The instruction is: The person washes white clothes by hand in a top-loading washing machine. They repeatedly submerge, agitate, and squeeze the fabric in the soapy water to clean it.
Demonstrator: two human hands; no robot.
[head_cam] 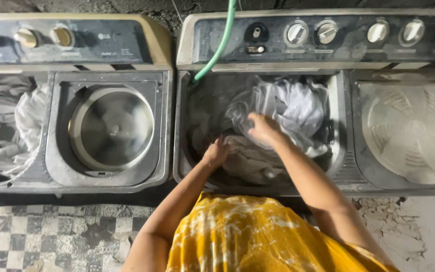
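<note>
Laundry lies in tub under both hands, fingers gripping the cloth

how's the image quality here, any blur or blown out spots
Head view: the right hand and the white laundry beneath it are motion-smeared; the left hand is sharper. The spin tub cover at far right looks washed out and hazy, and the tub's depths fall into shadow.

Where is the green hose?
In the head view, the green hose comes down from the top middle, crosses the right washing machine's control panel, and dips into the tub's back left corner, behind the white laundry.
</note>
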